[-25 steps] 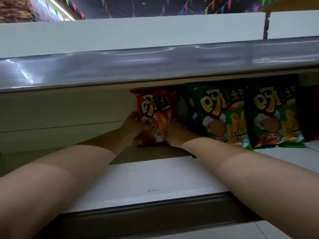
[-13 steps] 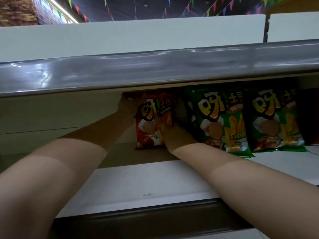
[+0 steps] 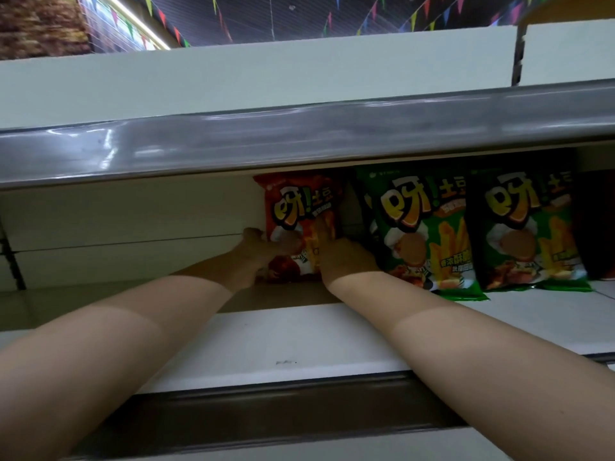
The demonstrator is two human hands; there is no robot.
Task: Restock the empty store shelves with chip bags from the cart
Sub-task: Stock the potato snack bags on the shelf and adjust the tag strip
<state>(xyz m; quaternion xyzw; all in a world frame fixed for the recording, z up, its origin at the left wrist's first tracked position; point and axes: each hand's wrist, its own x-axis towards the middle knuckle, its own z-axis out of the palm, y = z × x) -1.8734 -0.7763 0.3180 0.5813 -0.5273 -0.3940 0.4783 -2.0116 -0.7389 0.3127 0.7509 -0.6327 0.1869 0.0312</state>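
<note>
The restocking looked only partly done. 3 bags stood upright in a row along the back of the shelf (image 3: pixel 266 341): a red chip bag (image 3: pixel 299 204), a green chip bag (image 3: pixel 416 227) just beside it, and a second green chip bag (image 3: pixel 532 227) overlapping that one toward the shelf's right end. The red chip bag was not yet released. The left hand (image 3: pixel 256 251) gripped its lower left edge, thumb across the front, while the right hand (image 3: pixel 344 259) laid its fingers (image 3: pixel 322 227) fairly straight up the front, apparently pressing it back rather than clasping it. Everything left of the red chip bag, out to the shelf's left end, was bare, so by that judgement most of this level remained to fill. The cart was out of view, so the stock left could not be told. The upper shelf's grey rail (image 3: pixel 299 138) cut off the bag tops, a dark item (image 3: pixel 595 227) at the right end was too dim to identify, and the left hand's fingers behind the bag were hidden.
</note>
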